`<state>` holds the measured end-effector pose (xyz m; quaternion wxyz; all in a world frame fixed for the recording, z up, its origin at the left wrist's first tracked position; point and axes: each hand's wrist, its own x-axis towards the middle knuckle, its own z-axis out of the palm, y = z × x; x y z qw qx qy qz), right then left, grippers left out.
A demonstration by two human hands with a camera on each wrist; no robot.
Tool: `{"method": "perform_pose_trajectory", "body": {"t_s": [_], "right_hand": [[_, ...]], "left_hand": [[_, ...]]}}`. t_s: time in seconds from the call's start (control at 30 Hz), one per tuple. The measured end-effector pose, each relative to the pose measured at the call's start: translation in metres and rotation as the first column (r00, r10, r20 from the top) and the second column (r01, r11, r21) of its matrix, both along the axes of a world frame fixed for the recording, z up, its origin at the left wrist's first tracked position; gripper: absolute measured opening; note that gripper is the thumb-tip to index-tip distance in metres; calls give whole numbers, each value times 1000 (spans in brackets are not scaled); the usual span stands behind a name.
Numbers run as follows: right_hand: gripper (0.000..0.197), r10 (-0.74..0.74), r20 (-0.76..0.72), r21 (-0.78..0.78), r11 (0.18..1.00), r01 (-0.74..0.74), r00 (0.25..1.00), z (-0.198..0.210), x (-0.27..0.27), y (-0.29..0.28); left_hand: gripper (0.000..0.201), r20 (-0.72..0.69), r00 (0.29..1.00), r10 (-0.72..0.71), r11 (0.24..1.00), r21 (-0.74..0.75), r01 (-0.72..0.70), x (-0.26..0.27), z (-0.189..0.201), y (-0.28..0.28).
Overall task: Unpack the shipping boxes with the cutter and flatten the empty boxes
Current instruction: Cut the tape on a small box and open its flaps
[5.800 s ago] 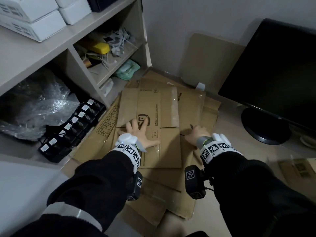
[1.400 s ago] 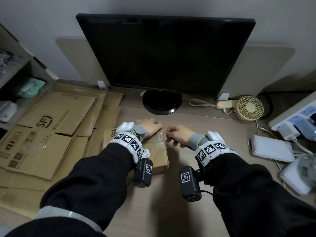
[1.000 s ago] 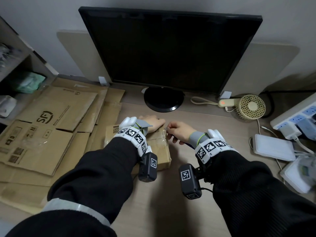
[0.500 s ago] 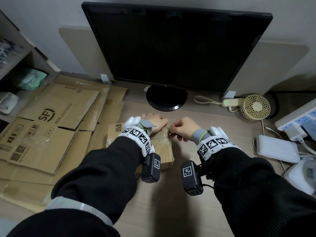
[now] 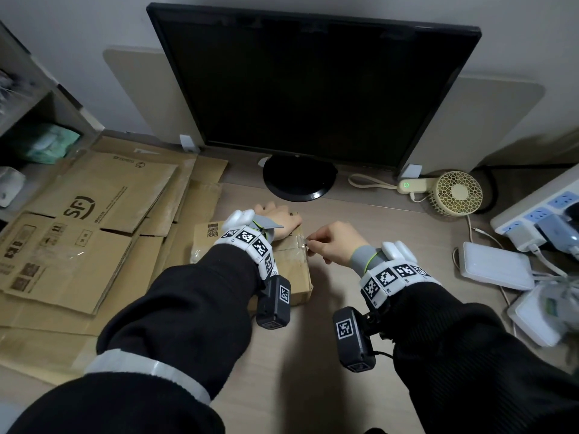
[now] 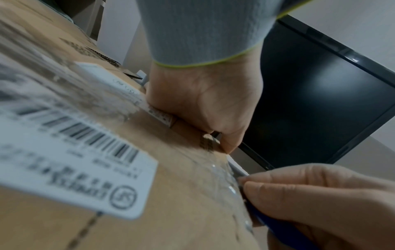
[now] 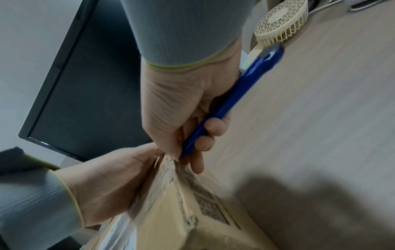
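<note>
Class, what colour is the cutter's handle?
Blue; the cutter shows best in the right wrist view.

Small box (image 5: 291, 270): brown matt cardboard, wrapped in clear glossy tape that's wrinkled at the corner; white paper label (image 6: 70, 170) stuck on top. Cutter (image 7: 230, 99): smooth blue plastic, slight sheen. Flattened boxes (image 5: 78, 230): same dull cardboard, printed. Desk (image 5: 313, 371): pale wood-grain, matt. Monitor (image 5: 313, 89): black plastic frame, dark screen. Fan (image 5: 454, 192): cream plastic, lattice grille. Cuffs: grey knit cloth.
</note>
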<state>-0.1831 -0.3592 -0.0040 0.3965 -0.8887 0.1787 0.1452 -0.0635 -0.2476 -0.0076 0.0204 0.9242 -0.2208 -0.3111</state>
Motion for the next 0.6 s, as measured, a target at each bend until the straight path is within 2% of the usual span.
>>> {"method": "perform_pose_trajectory", "body": {"t_s": [0.17, 0.43, 0.6], "right_hand": [[24, -45, 51, 46, 998, 43, 998, -7, -10, 5], [22, -42, 35, -3, 999, 42, 998, -9, -17, 10], [23, -76, 59, 37, 997, 74, 995, -8, -23, 13]], "left_hand": [[49, 28, 1000, -1, 1000, -15, 2, -5, -1, 1], [53, 38, 999, -15, 999, -31, 16, -3, -1, 3], [54, 54, 998, -8, 999, -46, 10, -5, -2, 3]]}}
